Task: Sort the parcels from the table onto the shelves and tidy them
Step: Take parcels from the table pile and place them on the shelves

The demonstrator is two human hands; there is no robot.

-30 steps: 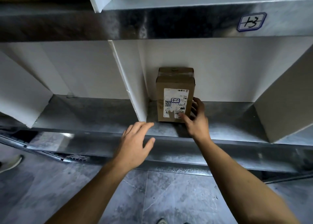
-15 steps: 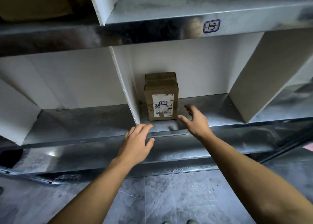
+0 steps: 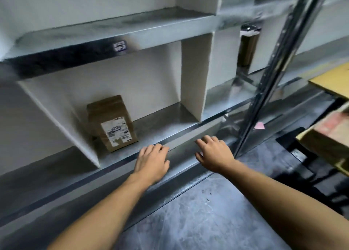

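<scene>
Parcel (image 3: 112, 123) beyond left hand (image 3: 153, 160), apart.

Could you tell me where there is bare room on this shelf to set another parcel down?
The shelf floor is bare between the brown parcel and the right divider. The upper shelf also shows bare metal. Tight only at the left divider, beside the parcel.

The parcel (image 3: 111, 123) is brown cardboard, its label (image 3: 118, 133) white with black print. The dividers (image 3: 194, 76) are white. The shelf (image 3: 170, 127) is grey metal, smudged dark. At three o'clock from the parcel, a pink slip (image 3: 259, 126). The floor (image 3: 198, 212) is grey, pale-veined.
</scene>
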